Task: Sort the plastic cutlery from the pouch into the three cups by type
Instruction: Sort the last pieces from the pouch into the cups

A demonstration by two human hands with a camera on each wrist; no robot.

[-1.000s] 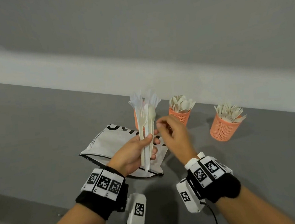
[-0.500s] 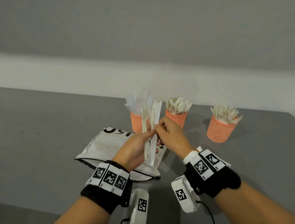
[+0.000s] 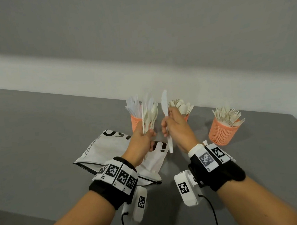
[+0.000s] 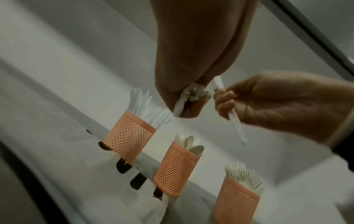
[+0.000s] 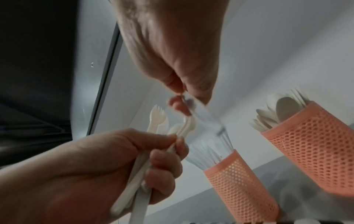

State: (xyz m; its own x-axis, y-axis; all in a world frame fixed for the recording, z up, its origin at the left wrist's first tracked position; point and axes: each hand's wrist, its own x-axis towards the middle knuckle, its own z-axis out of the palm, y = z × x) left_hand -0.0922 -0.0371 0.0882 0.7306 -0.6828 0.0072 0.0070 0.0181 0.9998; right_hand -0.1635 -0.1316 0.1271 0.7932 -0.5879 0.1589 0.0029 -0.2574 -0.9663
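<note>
Right hand (image 3: pixel 176 128) pinches one white knife (image 3: pixel 165 111) in its fingers (image 4: pixel 223 104), held above the tabletop (image 3: pixel 39 138) just in front of the knife cup (image 3: pixel 136 121); long axis near upright, blade up, handle down. Left hand (image 3: pixel 141 143) grips the mixed bundle (image 3: pixel 149 116). Risk, as I judge it: the light pinch on slick plastic could slip, or the knife could catch standing knives at the rim.

desk (image 3: pixel 39 138): grey top lying bare toward its left edge | wall (image 3: pixel 138 33): pale grey, running behind the desk's far edge | strip (image 3: pixel 52 73): lighter band running along the wall's base
</note>
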